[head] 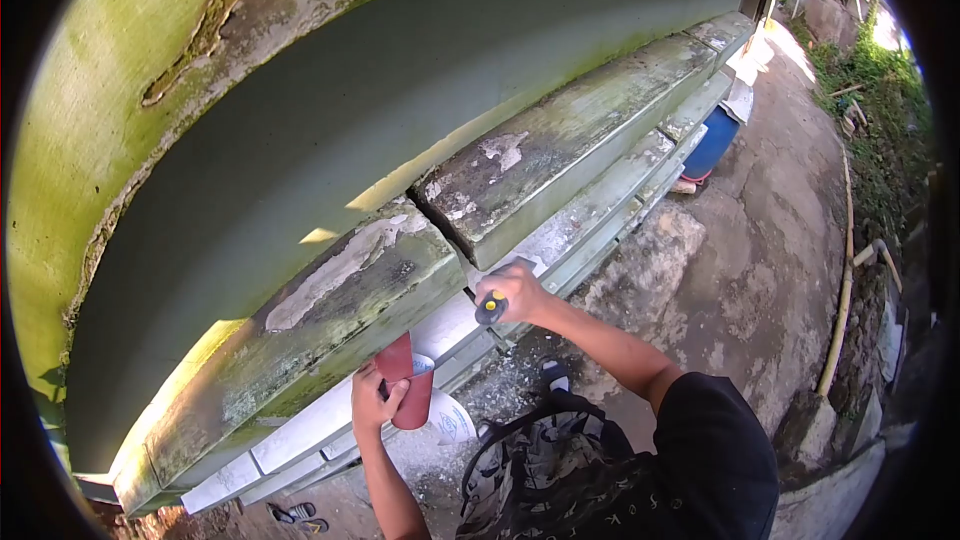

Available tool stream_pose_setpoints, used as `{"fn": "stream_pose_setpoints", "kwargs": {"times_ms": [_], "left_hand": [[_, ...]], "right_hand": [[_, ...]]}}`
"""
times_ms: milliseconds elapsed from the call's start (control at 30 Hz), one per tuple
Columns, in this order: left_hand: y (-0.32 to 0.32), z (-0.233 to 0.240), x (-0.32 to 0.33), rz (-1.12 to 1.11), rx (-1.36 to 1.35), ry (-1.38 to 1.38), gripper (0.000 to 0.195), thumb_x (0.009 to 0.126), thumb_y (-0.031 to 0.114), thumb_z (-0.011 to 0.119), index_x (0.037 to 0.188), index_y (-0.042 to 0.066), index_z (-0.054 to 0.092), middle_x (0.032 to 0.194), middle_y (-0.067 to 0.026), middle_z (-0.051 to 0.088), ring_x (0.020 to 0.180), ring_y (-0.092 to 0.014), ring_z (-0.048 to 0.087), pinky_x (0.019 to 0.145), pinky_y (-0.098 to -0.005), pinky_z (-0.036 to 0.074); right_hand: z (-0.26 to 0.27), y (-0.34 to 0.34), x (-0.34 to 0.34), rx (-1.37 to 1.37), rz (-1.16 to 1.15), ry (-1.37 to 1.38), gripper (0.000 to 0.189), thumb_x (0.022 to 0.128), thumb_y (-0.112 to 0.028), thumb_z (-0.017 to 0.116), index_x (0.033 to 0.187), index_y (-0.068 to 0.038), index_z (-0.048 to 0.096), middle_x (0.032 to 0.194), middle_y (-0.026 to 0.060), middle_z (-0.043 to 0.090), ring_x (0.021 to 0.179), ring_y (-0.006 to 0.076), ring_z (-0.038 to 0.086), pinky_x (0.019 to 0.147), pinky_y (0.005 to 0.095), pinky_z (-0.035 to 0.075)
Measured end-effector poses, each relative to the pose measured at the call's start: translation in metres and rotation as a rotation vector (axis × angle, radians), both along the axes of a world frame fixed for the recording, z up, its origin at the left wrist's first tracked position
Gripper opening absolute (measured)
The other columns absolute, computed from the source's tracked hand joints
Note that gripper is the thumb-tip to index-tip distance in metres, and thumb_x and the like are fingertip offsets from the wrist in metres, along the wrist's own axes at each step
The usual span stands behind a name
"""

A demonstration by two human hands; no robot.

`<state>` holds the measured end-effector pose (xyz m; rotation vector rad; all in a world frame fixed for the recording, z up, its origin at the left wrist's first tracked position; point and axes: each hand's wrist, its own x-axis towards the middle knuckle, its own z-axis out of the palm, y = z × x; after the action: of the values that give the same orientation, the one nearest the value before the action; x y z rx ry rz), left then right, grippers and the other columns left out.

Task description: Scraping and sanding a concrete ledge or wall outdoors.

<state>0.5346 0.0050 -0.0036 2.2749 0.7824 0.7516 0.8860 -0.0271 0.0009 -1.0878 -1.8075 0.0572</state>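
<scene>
My left hand point(375, 397) holds a curled sheet of red sandpaper point(412, 397) just under the edge of the upper mossy concrete ledge point(337, 277). White printed backing shows on part of the sheet. In my right hand point(514, 292) is a scraper with a black and yellow handle point(491, 307); its flat blade lies near the lower ledge point(555, 240), close to the gap between two upper blocks. Whether the blade touches the surface is hard to tell. Old paint is peeling from the ledge tops in pale patches.
A blue plastic barrel point(711, 144) stands beside the ledges at the upper right. Pale flakes lie on the concrete ground point(517, 382). Sandals point(300, 514) rest at the lower left. A bamboo pole point(838, 322) runs along the path's right side. The mossy wall edge point(97, 127) curves overhead.
</scene>
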Motion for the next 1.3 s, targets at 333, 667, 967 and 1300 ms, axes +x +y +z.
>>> {"fn": "stream_pose_setpoints", "kwargs": {"times_ms": [333, 667, 967, 1300], "left_hand": [[-0.001, 0.007, 0.006, 0.027, 0.022, -0.008, 0.028, 0.073, 0.027, 0.069, 0.086, 0.002, 0.068, 0.087, -0.0182, 0.067, 0.082, -0.039, 0.062, 0.077, -0.0424, 0.048], [0.0, -0.007, -0.006, 0.032, 0.0, 0.018, 0.03, 0.075, 0.029, 0.068, 0.086, 0.001, 0.067, 0.089, -0.0187, 0.067, 0.086, -0.04, 0.062, 0.081, -0.0439, 0.047], [0.001, -0.001, 0.001, 0.06, 0.031, 0.002, 0.03, 0.075, 0.03, 0.067, 0.087, 0.002, 0.067, 0.088, -0.0188, 0.067, 0.085, -0.039, 0.063, 0.079, -0.0441, 0.047], [-0.002, 0.001, 0.0, 0.031, 0.014, -0.03, 0.029, 0.076, 0.029, 0.067, 0.087, 0.001, 0.067, 0.087, -0.0187, 0.068, 0.083, -0.039, 0.063, 0.077, -0.0432, 0.048]], "right_hand": [[0.0, -0.004, 0.0, 0.021, -0.026, 0.09, 0.012, 0.065, -0.006, 0.071, 0.064, -0.009, 0.059, 0.057, 0.0051, 0.062, 0.051, 0.0224, 0.063, 0.048, 0.034, 0.047], [0.028, -0.057, -0.041, 0.069, 0.233, -0.097, 0.02, 0.064, -0.014, 0.078, 0.07, -0.012, 0.059, 0.064, 0.0038, 0.064, 0.058, 0.0251, 0.065, 0.053, 0.0364, 0.05], [0.007, -0.038, -0.017, 0.044, 0.058, -0.01, 0.02, 0.062, -0.014, 0.079, 0.068, -0.012, 0.06, 0.06, 0.0038, 0.064, 0.055, 0.0246, 0.065, 0.052, 0.0369, 0.05], [-0.003, -0.029, 0.004, -0.054, -0.085, 0.0, 0.019, 0.063, -0.014, 0.078, 0.073, -0.013, 0.061, 0.061, 0.0046, 0.064, 0.057, 0.0257, 0.064, 0.055, 0.0379, 0.049]]}}
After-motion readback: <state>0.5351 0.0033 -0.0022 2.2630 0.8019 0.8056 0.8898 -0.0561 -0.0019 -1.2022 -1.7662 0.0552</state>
